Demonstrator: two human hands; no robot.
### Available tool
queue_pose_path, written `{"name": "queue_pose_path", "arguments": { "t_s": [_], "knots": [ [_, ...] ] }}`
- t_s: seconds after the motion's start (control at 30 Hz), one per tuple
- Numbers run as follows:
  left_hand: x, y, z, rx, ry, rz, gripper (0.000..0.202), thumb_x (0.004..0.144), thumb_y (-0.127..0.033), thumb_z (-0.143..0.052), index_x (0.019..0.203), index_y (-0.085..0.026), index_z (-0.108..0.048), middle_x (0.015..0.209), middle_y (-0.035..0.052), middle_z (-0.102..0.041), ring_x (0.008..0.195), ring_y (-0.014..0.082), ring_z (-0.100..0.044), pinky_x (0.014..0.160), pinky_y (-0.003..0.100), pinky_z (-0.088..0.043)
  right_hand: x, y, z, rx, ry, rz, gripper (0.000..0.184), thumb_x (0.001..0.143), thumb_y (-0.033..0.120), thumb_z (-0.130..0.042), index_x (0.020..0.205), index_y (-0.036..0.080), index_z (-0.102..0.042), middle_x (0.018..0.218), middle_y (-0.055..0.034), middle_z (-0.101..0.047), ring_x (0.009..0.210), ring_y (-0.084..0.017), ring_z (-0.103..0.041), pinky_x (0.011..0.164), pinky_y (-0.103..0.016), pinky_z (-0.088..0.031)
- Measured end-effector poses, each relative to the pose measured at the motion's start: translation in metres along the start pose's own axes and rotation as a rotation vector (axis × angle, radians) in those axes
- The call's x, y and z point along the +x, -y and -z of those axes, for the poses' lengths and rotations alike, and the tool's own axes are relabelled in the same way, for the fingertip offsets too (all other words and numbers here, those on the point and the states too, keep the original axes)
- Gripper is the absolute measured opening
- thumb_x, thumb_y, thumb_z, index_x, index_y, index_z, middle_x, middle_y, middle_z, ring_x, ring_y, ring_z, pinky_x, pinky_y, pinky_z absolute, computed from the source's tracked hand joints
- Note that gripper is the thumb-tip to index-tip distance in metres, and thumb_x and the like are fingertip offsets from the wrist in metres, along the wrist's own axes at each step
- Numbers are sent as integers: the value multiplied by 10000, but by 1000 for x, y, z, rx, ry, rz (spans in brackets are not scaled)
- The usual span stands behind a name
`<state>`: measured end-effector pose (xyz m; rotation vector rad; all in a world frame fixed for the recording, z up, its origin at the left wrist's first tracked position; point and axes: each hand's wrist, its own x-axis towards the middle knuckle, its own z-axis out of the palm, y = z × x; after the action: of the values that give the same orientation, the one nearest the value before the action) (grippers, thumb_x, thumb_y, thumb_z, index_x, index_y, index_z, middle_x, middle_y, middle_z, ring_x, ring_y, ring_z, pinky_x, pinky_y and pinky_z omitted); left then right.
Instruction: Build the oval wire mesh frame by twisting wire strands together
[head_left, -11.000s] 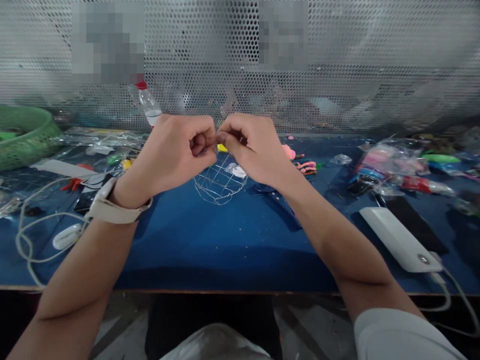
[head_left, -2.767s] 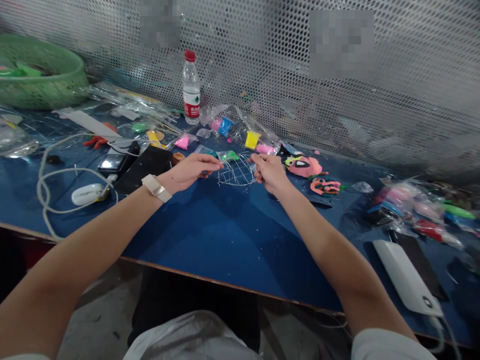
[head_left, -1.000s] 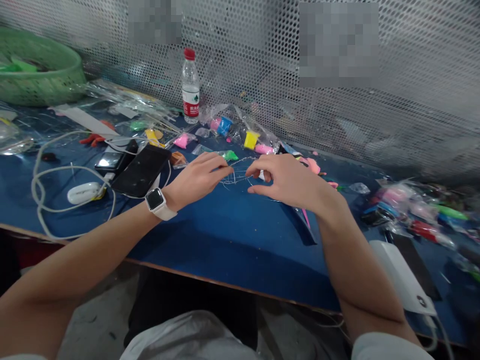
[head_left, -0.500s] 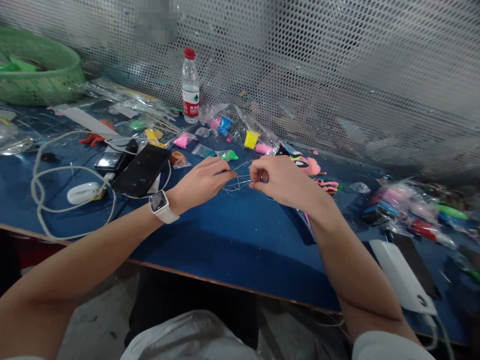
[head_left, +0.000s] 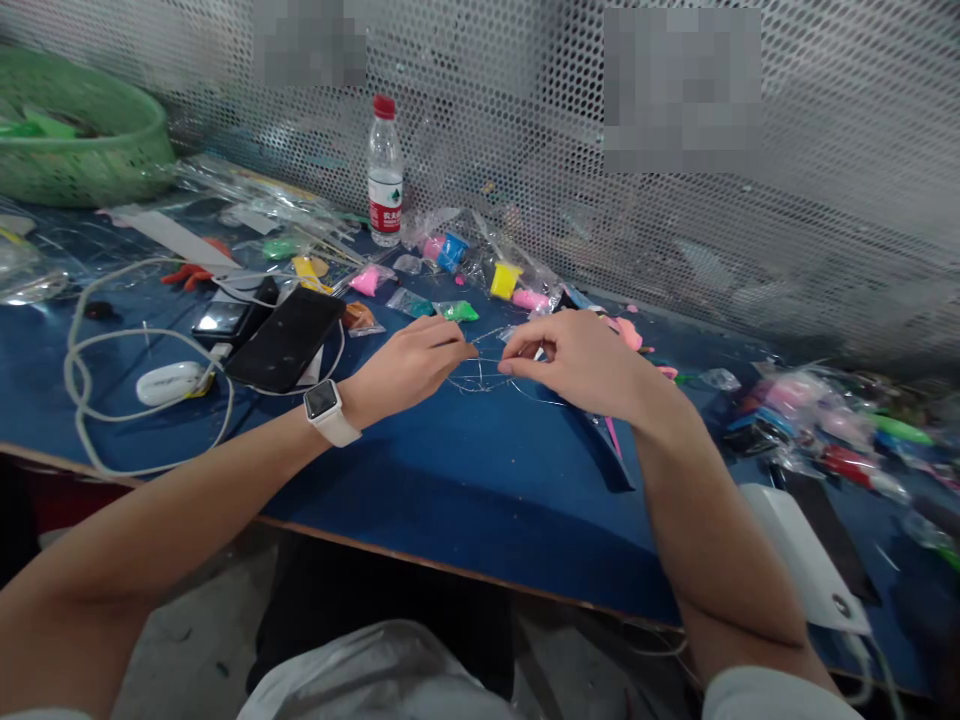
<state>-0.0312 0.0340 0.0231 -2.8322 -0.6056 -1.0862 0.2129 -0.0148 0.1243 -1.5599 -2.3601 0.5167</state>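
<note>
Wire frame (head_left: 481, 377) between two hands over the blue table (head_left: 450, 490).
Left hand (head_left: 412, 364) pinches its left side; right hand (head_left: 583, 366) has thumb and fingertips closed on its right.

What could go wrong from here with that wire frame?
The thin wire frame at the fingertips of the left hand and right hand might bend out of shape if pulled hard. A fine strand sticking out below the right hand could snag or prick. The green packet just beyond the left hand might get knocked.
</note>
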Motion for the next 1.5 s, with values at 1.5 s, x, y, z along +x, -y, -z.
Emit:
{"name": "queue_pose_path", "arguments": {
  "t_s": [1.5],
  "knots": [
    [9,-12,-20,-926,-453,576,213,968,-219,-778,1056,-200,-585,882,13,-762,791,118,-745,686,221,-585,25,-5,-49,63,-542,439,132,971,171,-705,875,247,-657,1130,-53,-746,1072,-266,-728,969,-478,-568]
  ]
}}
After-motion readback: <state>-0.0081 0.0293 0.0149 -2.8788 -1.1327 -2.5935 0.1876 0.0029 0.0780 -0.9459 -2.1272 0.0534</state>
